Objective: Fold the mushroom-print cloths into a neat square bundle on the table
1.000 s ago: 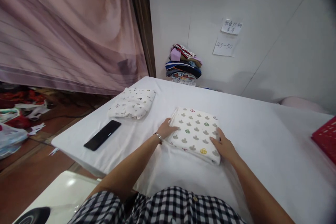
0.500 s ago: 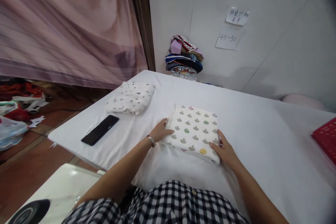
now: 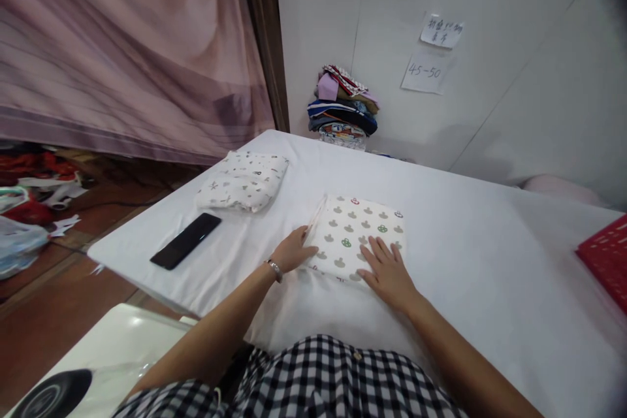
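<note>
A folded white cloth [image 3: 350, 225] with grey, green and red mushroom-like prints lies on the white-covered table [image 3: 470, 255] in front of me. My left hand [image 3: 292, 249] grips its left edge, thumb on top and fingers at the side, a bracelet on the wrist. Flat on the cloth's right part rests my right hand [image 3: 389, 272], its fingers spread. Another folded white cloth [image 3: 245, 181] with small dark prints sits farther back on the left. Between it and the table's left edge is a black phone [image 3: 187, 241].
Behind the table's far edge rises a pile of folded fabrics [image 3: 343, 108] against the wall. A red object [image 3: 606, 261] is at the right edge. A pink curtain [image 3: 122, 46] hangs at the left, and a white appliance-like surface [image 3: 122, 346] stands lower left.
My right hand has left the cloth's right edge and moved left onto its top, fingers now spread. My left hand stays at the left edge, shifted very slightly.
</note>
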Demonstrator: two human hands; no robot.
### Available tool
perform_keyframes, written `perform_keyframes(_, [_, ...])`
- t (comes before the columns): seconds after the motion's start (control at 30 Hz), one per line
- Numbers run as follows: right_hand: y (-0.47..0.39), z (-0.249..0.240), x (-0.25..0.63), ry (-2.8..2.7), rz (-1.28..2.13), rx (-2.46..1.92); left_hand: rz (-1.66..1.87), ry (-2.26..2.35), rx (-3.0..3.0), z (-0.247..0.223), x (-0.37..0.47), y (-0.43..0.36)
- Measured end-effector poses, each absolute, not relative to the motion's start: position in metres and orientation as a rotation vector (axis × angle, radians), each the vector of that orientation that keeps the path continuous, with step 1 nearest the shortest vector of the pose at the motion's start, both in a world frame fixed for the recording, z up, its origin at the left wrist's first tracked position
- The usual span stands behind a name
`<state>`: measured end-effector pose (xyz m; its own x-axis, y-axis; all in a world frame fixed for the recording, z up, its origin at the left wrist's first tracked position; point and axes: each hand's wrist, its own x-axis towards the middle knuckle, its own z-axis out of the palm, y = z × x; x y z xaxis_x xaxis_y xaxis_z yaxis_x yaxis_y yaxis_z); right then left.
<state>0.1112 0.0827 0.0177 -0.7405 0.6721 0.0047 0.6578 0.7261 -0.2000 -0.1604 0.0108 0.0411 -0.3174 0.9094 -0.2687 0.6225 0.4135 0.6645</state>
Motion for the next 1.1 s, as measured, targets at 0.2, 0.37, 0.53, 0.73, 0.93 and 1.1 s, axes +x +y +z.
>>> perform_keyframes(0.2, [0.075,0.029,0.103,-2.873,0.272,-1.08,0.48,2.26,1.525,0.055,-0.155,0.018])
perform_keyframes(0.37, [0.062,0.024,0.077,-2.916,0.25,-0.803,0.601,2.052,2.023,0.054,-0.133,0.06])
perform_keyframes(0.53, [0.053,0.01,0.071,-2.923,0.29,-0.771,0.417,2.007,1.92,0.021,-0.131,0.086])
perform_keyframes(0.73, [0.078,0.036,0.08,-2.867,0.478,-0.853,0.411,2.006,1.922,0.013,-0.135,0.084])
perform_keyframes(0.93, [0.154,0.032,0.091,-2.584,0.272,-1.393,0.378,2.025,1.906,0.015,-0.132,0.084])
perform_keyframes(1.1, [0.179,0.006,0.096,-2.561,0.312,-1.575,0.381,2.001,1.877,0.018,-0.135,0.083])
